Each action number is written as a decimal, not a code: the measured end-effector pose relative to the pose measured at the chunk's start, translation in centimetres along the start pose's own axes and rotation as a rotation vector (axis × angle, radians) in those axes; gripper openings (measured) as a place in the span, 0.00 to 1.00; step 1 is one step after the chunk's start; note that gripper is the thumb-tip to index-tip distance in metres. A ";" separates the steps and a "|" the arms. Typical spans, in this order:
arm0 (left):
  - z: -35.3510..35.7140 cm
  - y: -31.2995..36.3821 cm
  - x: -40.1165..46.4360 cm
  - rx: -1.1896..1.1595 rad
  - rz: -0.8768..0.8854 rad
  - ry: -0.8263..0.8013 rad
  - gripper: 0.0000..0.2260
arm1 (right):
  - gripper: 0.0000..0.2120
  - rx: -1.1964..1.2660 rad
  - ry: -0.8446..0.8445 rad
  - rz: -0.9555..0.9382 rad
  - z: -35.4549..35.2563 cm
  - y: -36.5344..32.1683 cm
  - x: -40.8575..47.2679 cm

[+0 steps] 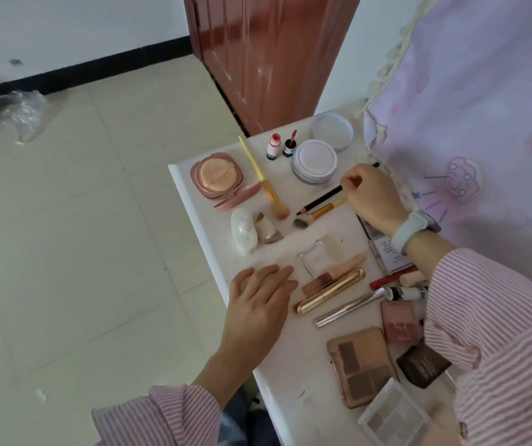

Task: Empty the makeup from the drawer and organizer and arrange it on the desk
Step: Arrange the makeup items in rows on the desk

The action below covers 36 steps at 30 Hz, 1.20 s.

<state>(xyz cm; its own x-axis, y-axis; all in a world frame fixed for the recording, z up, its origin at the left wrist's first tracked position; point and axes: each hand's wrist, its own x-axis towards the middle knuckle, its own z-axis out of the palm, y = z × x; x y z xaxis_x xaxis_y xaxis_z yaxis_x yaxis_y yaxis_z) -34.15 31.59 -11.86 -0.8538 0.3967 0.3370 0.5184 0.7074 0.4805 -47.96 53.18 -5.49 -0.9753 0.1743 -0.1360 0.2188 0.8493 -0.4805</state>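
Observation:
Makeup lies spread over the white desk (290, 365). My right hand (372, 196) pinches the upper end of a black pencil (319, 200), whose tip points down-left beside a small yellow-handled brush (325, 210). My left hand (259, 300) rests flat with straight fingers on the desk's left edge, just left of a gold tube (330, 291) and a pink lip tube (335, 272). Further up lie a pink cushion compact (216, 177), a long yellow brush (263, 181) and a round powder jar (314, 162).
Two small bottles (280, 146) stand at the far end by a round lid (331, 130). Eyeshadow palettes (359, 365) fill the near end. A lilac curtain (467, 107) hangs to the right, a brown door (267, 53) beyond. Tiled floor lies left of the desk.

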 end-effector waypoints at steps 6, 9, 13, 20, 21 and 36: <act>0.2 0.1 0.1 0.006 -0.027 0.017 0.10 | 0.08 -0.610 -0.042 -0.574 -1.0 2.1 -1.8; 0.1 0.1 0.2 0.010 -0.030 0.010 0.10 | 0.09 -0.737 -0.048 -0.626 -0.4 1.9 -1.5; 0.0 0.1 0.2 0.020 -0.024 0.010 0.10 | 0.07 -0.800 -0.019 -0.757 -1.2 1.8 -1.4; 0.1 0.1 0.3 0.019 -0.029 0.021 0.09 | 0.05 -0.348 0.138 -0.579 -1.5 -1.5 -2.2; 0.1 0.0 0.2 0.021 -0.032 0.013 0.09 | 0.05 -0.239 0.121 -0.517 -0.9 -2.4 -2.3; 0.1 0.1 0.2 0.011 -0.029 0.006 0.09 | 0.11 0.004 0.043 -0.244 3.7 -6.9 -0.9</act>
<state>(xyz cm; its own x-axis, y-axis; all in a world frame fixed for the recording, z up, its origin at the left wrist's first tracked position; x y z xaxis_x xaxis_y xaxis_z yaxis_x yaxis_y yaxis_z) -34.26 31.74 -11.82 -0.8681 0.3725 0.3281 0.4929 0.7250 0.4810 -48.47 45.26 -5.27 -0.9997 -0.0148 0.0215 -0.0236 0.8667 -0.4984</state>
